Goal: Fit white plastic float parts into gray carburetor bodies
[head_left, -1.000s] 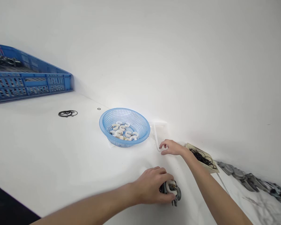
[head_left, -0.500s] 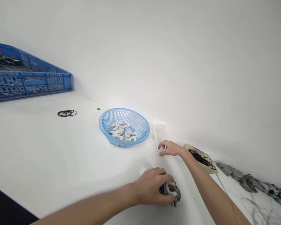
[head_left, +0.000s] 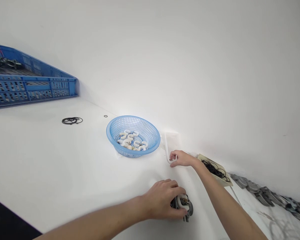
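My left hand (head_left: pixel 165 200) is wrapped round a grey metal part (head_left: pixel 190 208) that has a white C-shaped piece (head_left: pixel 183 202) set in it; the hand covers much of the part. Farther off, my right hand (head_left: pixel 182 158) reaches over the near edge of a small white tray (head_left: pixel 167 146). Its thumb and fingers are curled toward each other, with a tiny dark thing by the fingertips that I cannot make out. Left of the tray, a round blue plastic basket (head_left: pixel 133 153) holds several white C-shaped pieces (head_left: pixel 127 141).
A blue crate (head_left: pixel 50 88) of metal parts stands at the far left. Black rings (head_left: pixel 72 120) and one small ring (head_left: pixel 105 116) lie on the table. Right of my right arm are a cream tray (head_left: pixel 202 157) of black rings and a row of grey metal parts (head_left: pixel 265 195).
The fingers of my right hand have closed a little at the tray, and a tiny dark thing now shows by the fingertips. My left hand keeps its hold on the metal part.
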{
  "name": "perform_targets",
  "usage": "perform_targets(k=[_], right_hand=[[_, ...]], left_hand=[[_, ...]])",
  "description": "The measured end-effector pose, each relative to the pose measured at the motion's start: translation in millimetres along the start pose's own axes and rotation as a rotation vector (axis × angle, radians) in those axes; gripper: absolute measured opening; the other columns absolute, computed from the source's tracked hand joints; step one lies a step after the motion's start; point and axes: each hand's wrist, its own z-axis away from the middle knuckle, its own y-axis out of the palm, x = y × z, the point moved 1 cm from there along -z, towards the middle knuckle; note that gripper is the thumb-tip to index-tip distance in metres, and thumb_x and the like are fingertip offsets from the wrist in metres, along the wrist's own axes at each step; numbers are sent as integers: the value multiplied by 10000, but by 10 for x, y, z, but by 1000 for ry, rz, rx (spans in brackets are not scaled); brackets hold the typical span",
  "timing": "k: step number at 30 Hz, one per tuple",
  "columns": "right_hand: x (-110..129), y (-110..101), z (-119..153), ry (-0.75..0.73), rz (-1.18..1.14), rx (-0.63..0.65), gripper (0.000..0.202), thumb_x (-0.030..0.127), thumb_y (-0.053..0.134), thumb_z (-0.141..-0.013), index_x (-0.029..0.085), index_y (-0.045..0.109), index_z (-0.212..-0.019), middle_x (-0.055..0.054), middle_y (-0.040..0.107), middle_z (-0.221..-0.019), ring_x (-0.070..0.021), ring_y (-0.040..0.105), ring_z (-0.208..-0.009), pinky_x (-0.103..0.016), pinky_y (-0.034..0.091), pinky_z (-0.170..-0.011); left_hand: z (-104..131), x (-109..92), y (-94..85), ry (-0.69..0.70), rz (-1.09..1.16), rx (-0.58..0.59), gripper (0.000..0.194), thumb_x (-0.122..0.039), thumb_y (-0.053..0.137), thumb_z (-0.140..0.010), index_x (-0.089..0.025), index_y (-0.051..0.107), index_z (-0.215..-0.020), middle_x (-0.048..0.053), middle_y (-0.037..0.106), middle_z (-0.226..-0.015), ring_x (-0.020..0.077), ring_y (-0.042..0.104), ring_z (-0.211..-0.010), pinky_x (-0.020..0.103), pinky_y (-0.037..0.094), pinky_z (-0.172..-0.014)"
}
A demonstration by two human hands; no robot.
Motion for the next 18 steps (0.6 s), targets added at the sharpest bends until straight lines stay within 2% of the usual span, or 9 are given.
perform_targets(k=[8, 18], right_hand=[[-52, -37, 56, -17, -47, 7, 288, 319, 842, -804, 143, 713, -992, -52, 692, -1068, -171, 619, -896, -281, 478, -776], [30, -32, 146, -42, -61, 37, 88, 185, 740, -891, 125, 723, -953, -44, 705, -989, -161, 627, -866, -296, 499, -814]], left_hand=[[5, -3, 5, 5, -12, -13, 442, -524, 751, -869, -286, 688, -1237, 29, 724, -1012, 242, 695, -890, 327, 555, -804], [7, 11, 20, 7, -9, -19, 446, -513, 755, -867, -278, 684, -1239, 35, 711, -992, 244, 688, -887, 324, 541, -798]])
